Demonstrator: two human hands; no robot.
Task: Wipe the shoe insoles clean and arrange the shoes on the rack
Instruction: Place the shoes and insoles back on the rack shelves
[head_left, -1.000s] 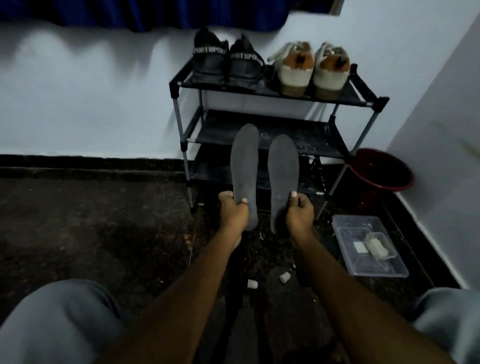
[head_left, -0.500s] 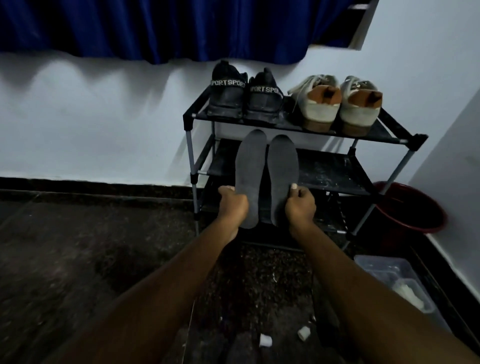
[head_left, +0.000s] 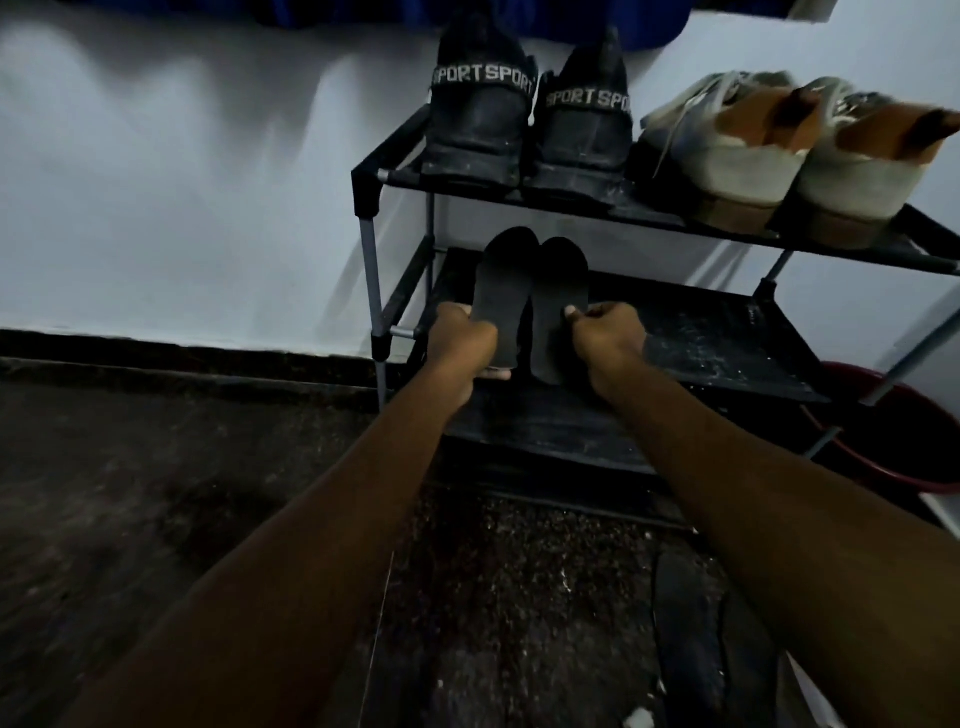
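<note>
Two insoles (head_left: 506, 299) across shelf (head_left: 727, 338) front edge

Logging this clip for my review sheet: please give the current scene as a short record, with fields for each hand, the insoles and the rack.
Left hand: grips one dark insole near its heel
Right hand: pinches the second insole near its heel
Insoles: side by side, toes pointing away, over the rack's middle shelf; contact unclear
Top shelf: black shoes, tan-and-white shoes, heels outward
Floor: red bucket right of the rack
</note>
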